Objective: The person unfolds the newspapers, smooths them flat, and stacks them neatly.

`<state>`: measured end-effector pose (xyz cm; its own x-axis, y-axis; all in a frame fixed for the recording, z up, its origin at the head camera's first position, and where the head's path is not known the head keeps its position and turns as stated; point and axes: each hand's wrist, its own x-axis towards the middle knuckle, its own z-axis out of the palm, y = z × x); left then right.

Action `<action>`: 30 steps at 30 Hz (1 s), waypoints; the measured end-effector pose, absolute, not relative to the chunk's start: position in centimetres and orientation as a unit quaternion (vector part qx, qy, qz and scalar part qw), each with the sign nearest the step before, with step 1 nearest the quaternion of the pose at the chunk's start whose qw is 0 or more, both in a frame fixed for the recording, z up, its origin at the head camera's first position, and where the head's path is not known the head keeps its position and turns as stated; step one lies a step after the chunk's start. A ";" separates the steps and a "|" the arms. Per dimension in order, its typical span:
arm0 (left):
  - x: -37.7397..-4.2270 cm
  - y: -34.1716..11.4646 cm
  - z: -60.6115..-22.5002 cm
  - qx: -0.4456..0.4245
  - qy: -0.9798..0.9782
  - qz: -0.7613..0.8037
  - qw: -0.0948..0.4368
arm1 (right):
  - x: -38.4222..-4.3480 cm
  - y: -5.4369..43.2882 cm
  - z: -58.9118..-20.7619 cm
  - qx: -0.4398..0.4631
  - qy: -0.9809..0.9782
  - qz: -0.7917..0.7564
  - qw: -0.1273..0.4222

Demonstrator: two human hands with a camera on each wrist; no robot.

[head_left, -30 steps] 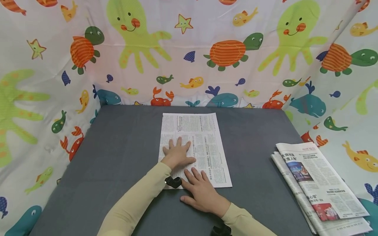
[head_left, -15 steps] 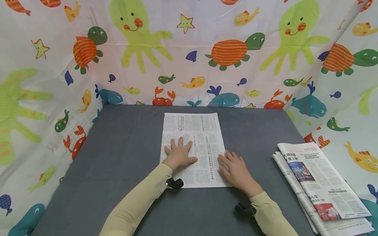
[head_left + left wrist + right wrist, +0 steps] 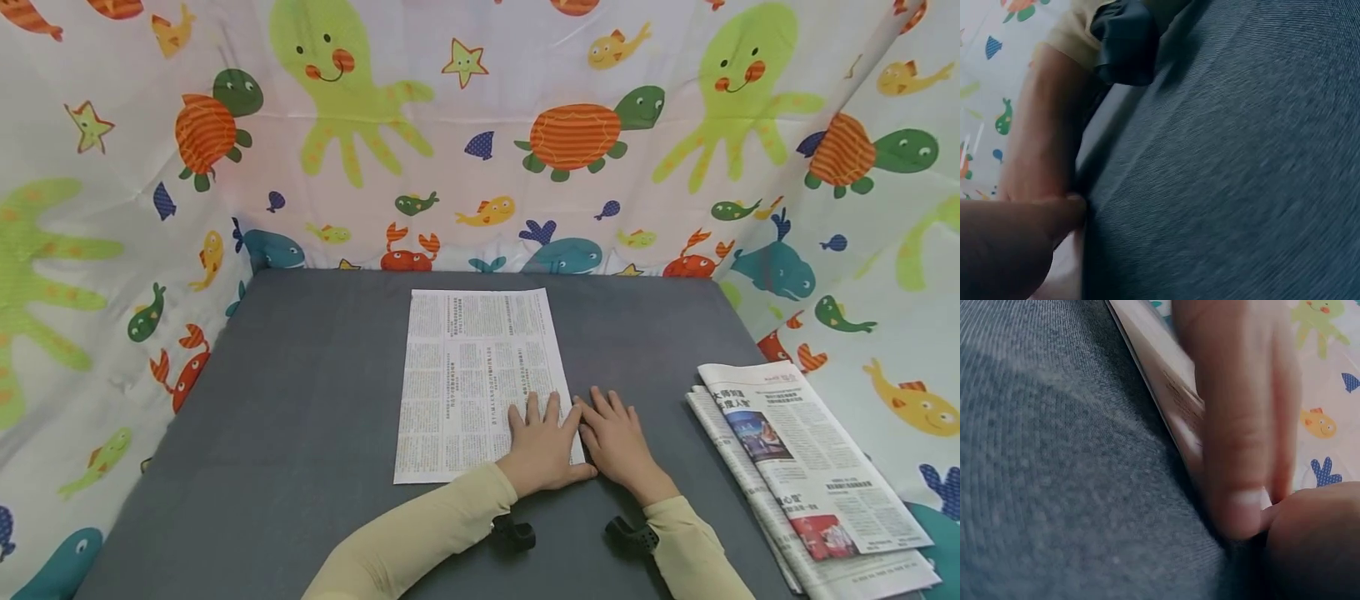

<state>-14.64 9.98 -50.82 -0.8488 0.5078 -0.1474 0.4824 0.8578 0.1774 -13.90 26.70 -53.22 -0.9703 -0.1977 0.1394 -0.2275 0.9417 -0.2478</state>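
A folded newspaper lies flat on the grey table, its text sideways in the head view. My left hand rests with spread fingers on the paper's near right corner, thumb pointing right. Right beside it, my right hand lies along the paper's right edge, fingertips close to the left hand's fingers. The right wrist view shows the right hand's fingers stretched over the edge of the newspaper. In the left wrist view the left thumb meets the other hand low over the cloth.
A stack of folded newspapers lies on the table's right side, one with colour pictures on top. Grey cloth covers the table. A white curtain printed with sea animals stands behind and on both sides.
My right hand has moved from the near edge to the paper's right edge. The left hand has slid from the paper's middle to its near right corner. The newspaper's near end has shifted slightly left.
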 end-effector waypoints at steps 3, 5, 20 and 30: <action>-14.2 10.4 -50.9 0.251 0.962 0.049 0.095 | -13.9 26.5 -53.3 0.107 -0.983 0.138 0.056; -14.2 10.4 -51.0 0.252 0.962 0.045 0.093 | -13.8 26.5 -53.3 0.106 -0.983 0.138 0.057; -16.0 9.6 -49.7 0.267 0.950 0.133 0.087 | -13.8 26.6 -53.2 0.099 -0.983 0.139 0.063; -18.3 3.3 -43.8 0.185 0.852 0.487 0.054 | -13.8 26.4 -53.3 0.105 -0.981 0.160 0.041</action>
<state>-18.34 3.35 -43.78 -0.9253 0.3690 0.0880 0.2629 0.4566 0.8500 -13.84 26.40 -53.28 -0.9746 -0.1924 0.1149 -0.2189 0.9270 -0.3047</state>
